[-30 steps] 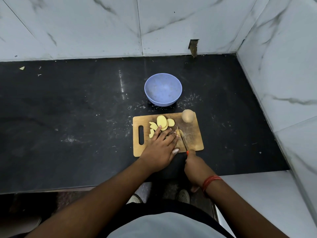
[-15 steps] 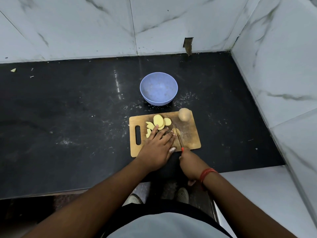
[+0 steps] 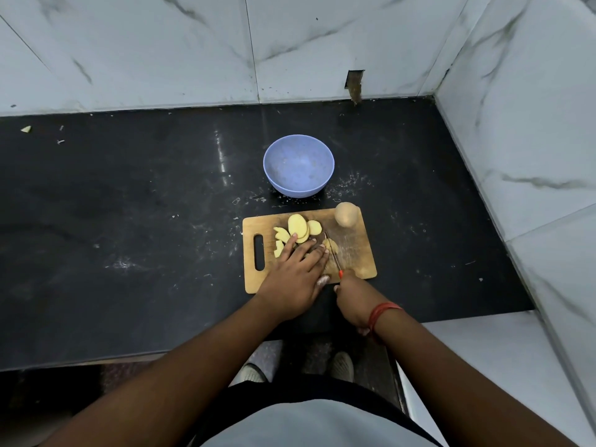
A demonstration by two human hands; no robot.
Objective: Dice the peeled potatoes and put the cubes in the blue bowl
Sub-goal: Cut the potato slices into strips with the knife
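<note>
Black counter under a wooden board [image 3: 361, 253]. My left hand [image 3: 298, 272] presses flat on the slices [image 3: 298, 225]; my right hand [image 3: 353, 296] grips the knife [image 3: 332, 250], blade running away from me just right of my fingertips. Bowl [image 3: 298, 166] sits beyond, empty.

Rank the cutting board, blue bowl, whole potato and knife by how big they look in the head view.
1. Cutting board, clearly largest.
2. Blue bowl.
3. Knife, long but very thin, and its handle is hidden in the right hand.
4. Whole potato, about alike with the knife, so unsure.
</note>
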